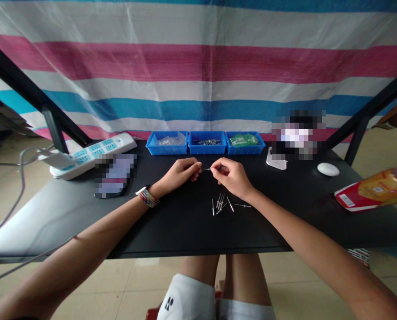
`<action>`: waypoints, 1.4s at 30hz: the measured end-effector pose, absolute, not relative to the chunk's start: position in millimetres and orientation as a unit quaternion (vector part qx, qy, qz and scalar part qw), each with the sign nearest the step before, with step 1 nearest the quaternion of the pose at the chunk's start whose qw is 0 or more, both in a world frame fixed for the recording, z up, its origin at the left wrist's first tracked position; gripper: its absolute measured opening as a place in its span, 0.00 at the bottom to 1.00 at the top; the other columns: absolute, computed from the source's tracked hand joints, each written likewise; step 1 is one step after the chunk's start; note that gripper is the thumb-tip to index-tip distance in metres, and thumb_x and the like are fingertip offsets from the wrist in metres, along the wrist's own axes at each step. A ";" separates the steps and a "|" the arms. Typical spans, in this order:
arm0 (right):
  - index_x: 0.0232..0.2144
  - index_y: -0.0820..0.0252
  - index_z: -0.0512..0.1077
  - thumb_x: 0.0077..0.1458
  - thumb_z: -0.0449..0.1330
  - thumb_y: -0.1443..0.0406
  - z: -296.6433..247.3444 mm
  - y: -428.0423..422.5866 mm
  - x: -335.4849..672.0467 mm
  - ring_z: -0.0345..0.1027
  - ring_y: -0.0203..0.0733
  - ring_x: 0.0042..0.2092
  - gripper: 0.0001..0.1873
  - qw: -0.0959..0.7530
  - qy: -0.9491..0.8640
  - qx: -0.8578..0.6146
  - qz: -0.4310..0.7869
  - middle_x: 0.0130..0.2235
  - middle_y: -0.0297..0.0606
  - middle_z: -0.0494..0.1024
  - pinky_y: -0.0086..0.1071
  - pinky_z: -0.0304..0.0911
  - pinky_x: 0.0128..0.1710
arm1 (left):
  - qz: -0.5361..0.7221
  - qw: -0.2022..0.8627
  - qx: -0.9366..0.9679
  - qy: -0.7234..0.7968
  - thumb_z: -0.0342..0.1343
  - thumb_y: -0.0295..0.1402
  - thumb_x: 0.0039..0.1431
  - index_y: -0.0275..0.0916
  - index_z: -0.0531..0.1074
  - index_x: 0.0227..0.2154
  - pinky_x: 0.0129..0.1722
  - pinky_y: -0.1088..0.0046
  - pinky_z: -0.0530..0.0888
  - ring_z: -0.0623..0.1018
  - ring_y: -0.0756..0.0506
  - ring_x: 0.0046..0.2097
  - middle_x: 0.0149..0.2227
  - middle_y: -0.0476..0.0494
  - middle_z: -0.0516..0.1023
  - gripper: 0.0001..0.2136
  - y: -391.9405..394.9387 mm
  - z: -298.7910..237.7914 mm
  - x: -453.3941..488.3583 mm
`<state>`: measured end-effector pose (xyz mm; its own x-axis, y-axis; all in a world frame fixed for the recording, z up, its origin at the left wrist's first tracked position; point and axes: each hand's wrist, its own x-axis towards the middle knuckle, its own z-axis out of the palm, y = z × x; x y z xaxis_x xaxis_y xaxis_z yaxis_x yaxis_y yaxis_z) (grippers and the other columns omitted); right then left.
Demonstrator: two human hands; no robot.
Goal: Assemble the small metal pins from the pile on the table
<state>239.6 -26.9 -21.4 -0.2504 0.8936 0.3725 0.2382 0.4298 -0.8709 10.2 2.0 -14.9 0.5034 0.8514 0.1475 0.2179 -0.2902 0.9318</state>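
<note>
A thin silver blind rivet (206, 169) spans the small gap between my two hands, just in front of the blue bins. My left hand (181, 172) is closed, its thumb and finger pinching near the rivet's left end. With a pinch of thumb and forefinger, my right hand (232, 177) grips the other end. Several loose blind rivets (220, 203) lie on the black table (171, 222), below my right hand. More of them fill the middle blue bin (207, 150) behind my hands.
Clear plastic bags (170, 140) sit in the left bin, green bags (244, 140) in the right. At left are a white power strip (94, 155) and a blurred phone (116, 175). On the right stand a white mouse (328, 169) and a red-yellow package (371, 191).
</note>
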 end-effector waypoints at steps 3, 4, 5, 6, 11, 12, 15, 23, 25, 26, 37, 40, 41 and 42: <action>0.33 0.59 0.75 0.63 0.64 0.56 -21.3 -25.6 240.2 0.70 0.35 0.26 0.13 0.467 -0.695 -0.417 0.353 0.32 0.36 0.77 0.27 0.65 0.22 | 0.345 0.499 0.711 0.354 0.58 0.52 0.68 0.36 0.72 0.34 0.30 0.76 0.73 0.75 0.50 0.28 0.29 0.49 0.75 0.21 1.6 -14.7 10.6; 0.32 0.59 0.74 0.63 0.64 0.55 -21.2 -25.3 240.5 0.69 0.35 0.26 0.13 0.468 -0.690 -0.422 0.356 0.32 0.36 0.77 0.26 0.64 0.21 | 0.347 0.507 0.708 0.348 0.61 0.51 0.66 0.36 0.71 0.34 0.30 0.76 0.73 0.75 0.51 0.29 0.29 0.49 0.74 0.20 1.2 -14.4 10.9; 0.32 0.58 0.74 0.63 0.64 0.54 -21.1 -25.0 241.0 0.69 0.35 0.25 0.14 0.469 -0.687 -0.425 0.359 0.32 0.36 0.77 0.26 0.63 0.21 | 0.348 0.512 0.706 0.343 0.63 0.50 0.64 0.36 0.71 0.35 0.29 0.76 0.73 0.75 0.51 0.29 0.29 0.50 0.74 0.19 0.8 -14.1 11.2; 0.32 0.58 0.74 0.63 0.63 0.54 -21.1 -24.8 241.4 0.69 0.35 0.25 0.15 0.469 -0.684 -0.426 0.362 0.32 0.36 0.76 0.26 0.63 0.20 | 0.348 0.514 0.707 0.340 0.65 0.48 0.63 0.37 0.71 0.35 0.29 0.77 0.73 0.75 0.51 0.29 0.30 0.50 0.74 0.18 0.4 -13.9 11.5; 0.32 0.58 0.74 0.64 0.63 0.51 -23.7 -23.7 242.8 0.70 0.35 0.25 0.17 0.463 -0.685 -0.424 0.368 0.31 0.35 0.76 0.27 0.64 0.21 | 0.348 0.497 0.722 0.333 0.63 0.47 0.66 0.36 0.71 0.35 0.28 0.77 0.72 0.75 0.51 0.29 0.30 0.50 0.73 0.17 0.3 -14.4 11.3; 0.33 0.58 0.74 0.64 0.63 0.51 -24.5 -23.4 242.7 0.70 0.35 0.25 0.17 0.462 -0.685 -0.423 0.372 0.32 0.35 0.76 0.27 0.64 0.22 | 0.348 0.492 0.726 0.331 0.63 0.47 0.67 0.36 0.71 0.35 0.29 0.78 0.72 0.75 0.51 0.29 0.30 0.50 0.74 0.17 0.5 -14.8 11.0; 0.35 0.58 0.75 0.63 0.64 0.52 -26.0 -22.5 241.1 0.71 0.34 0.25 0.15 0.467 -0.668 -0.418 0.401 0.34 0.35 0.77 0.28 0.66 0.23 | 0.346 0.476 0.738 0.330 0.60 0.49 0.69 0.36 0.71 0.34 0.29 0.78 0.73 0.75 0.51 0.29 0.30 0.50 0.74 0.19 1.4 -15.8 9.9; 0.35 0.58 0.73 0.54 0.70 0.60 -24.3 -23.4 237.1 0.74 0.35 0.28 0.11 0.489 -0.631 -0.382 0.465 0.35 0.33 0.77 0.29 0.69 0.27 | 0.344 0.441 0.757 0.339 0.57 0.54 0.69 0.34 0.76 0.34 0.29 0.77 0.72 0.74 0.51 0.27 0.27 0.48 0.75 0.24 4.0 -17.5 8.1; 0.35 0.58 0.74 0.54 0.69 0.61 -24.7 -24.2 236.8 0.74 0.36 0.29 0.10 0.482 -0.645 -0.376 0.458 0.34 0.33 0.77 0.30 0.69 0.28 | 0.348 0.436 0.755 0.344 0.57 0.54 0.70 0.34 0.77 0.34 0.29 0.78 0.72 0.74 0.51 0.27 0.26 0.48 0.75 0.24 4.5 -17.2 8.0; 0.35 0.58 0.74 0.54 0.69 0.62 -25.1 -24.5 236.6 0.73 0.36 0.29 0.09 0.479 -0.652 -0.375 0.452 0.34 0.34 0.78 0.30 0.68 0.29 | 0.349 0.435 0.755 0.345 0.57 0.54 0.70 0.34 0.77 0.34 0.29 0.78 0.72 0.74 0.51 0.27 0.26 0.48 0.75 0.24 4.7 -17.0 8.0; 0.32 0.58 0.74 0.55 0.68 0.62 -22.8 -25.4 237.0 0.72 0.36 0.28 0.07 0.490 -0.661 -0.386 0.417 0.29 0.33 0.77 0.29 0.67 0.28 | 0.347 0.463 0.735 0.354 0.56 0.53 0.69 0.35 0.78 0.35 0.29 0.77 0.73 0.75 0.50 0.28 0.27 0.47 0.76 0.23 4.7 -17.2 7.8; 0.31 0.57 0.74 0.54 0.69 0.59 -19.3 -16.1 236.8 0.73 0.36 0.26 0.11 0.531 -0.619 -0.397 0.422 0.28 0.32 0.76 0.29 0.69 0.25 | 0.338 0.480 0.723 0.365 0.55 0.53 0.69 0.35 0.75 0.31 0.29 0.76 0.72 0.75 0.50 0.28 0.26 0.47 0.75 0.23 4.8 -16.3 7.9; 0.31 0.58 0.74 0.54 0.70 0.58 -17.4 -10.9 237.2 0.72 0.36 0.25 0.11 0.554 -0.601 -0.406 0.408 0.28 0.32 0.77 0.29 0.69 0.25 | 0.336 0.483 0.720 0.367 0.55 0.52 0.69 0.36 0.74 0.31 0.29 0.76 0.72 0.75 0.50 0.28 0.25 0.47 0.75 0.23 4.8 -15.9 7.9; 0.32 0.58 0.75 0.54 0.69 0.56 -15.5 -5.1 238.1 0.72 0.35 0.24 0.12 0.576 -0.585 -0.417 0.390 0.30 0.33 0.78 0.29 0.70 0.24 | 0.335 0.486 0.718 0.368 0.55 0.52 0.68 0.36 0.74 0.30 0.30 0.76 0.72 0.75 0.49 0.28 0.25 0.47 0.75 0.22 4.9 -15.6 7.9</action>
